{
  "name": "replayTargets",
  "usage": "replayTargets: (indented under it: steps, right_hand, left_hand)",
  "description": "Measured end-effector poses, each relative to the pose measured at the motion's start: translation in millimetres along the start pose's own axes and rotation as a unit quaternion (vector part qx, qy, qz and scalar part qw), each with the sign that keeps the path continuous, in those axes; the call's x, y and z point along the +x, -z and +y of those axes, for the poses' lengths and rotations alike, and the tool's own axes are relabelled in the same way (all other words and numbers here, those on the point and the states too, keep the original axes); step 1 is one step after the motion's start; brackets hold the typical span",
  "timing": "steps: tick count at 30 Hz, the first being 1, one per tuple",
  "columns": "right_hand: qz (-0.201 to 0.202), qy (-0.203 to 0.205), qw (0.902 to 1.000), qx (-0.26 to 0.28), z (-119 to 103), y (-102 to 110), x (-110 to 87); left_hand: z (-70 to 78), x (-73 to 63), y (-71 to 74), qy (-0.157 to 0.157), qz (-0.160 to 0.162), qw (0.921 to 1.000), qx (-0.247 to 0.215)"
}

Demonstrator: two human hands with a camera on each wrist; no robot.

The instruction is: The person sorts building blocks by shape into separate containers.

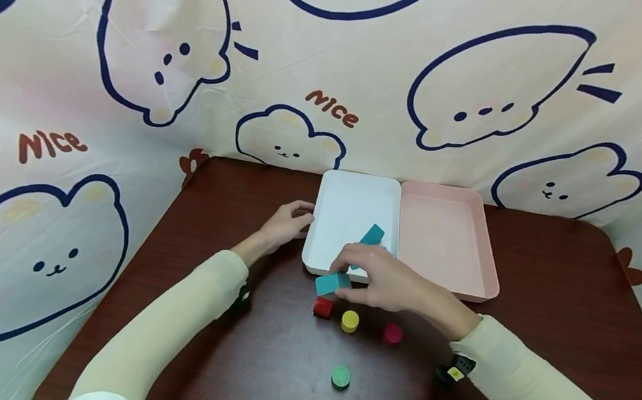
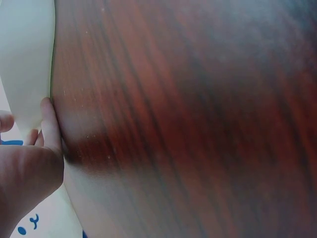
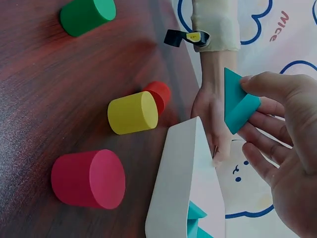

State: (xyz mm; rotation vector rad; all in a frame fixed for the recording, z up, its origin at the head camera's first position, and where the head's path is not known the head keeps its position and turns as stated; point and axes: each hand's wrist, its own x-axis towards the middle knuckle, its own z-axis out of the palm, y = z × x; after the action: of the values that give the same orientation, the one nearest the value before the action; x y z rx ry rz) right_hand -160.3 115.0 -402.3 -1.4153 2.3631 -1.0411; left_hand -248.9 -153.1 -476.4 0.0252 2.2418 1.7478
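R hand (image 1: 381,279) pinches teal block (image 1: 329,285) nr. white tray (image 1: 340,207) front rim; L hand (image 1: 283,225), fingers extended, touches its L side.

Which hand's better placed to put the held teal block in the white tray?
Probably the right hand: it pinches the teal triangular block near the white tray; the left hand touches the tray's side.

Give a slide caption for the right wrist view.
Right hand holding a teal block near a white tray and cylinders.

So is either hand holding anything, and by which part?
The right hand pinches a teal triangular block near its palm-side end, between thumb and fingers; the left hand touches the white rectangular tray.
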Motion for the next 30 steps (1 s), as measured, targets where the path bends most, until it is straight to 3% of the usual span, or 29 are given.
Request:
replayTargets:
  steps: [10,24,30]
  right_hand:
    - [0.026,-0.002,0.9996,-0.014,8.8,9.6,5.4]
    - [0.052,-0.057,0.9969,-0.012,30.9,19.7,19.8]
    - [0.079,-0.056,0.9950,-0.024,44.7,25.1,26.3]
  left_hand:
    - [-0.1,2.4,-0.5,0.003,0.007,1.0000,0.000]
    - [-1.1,2.4,-2.0,0.010,0.016,0.9998,0.009]
    - [-0.8,2.7,-2.9,0.007,0.018,0.9998,0.005]
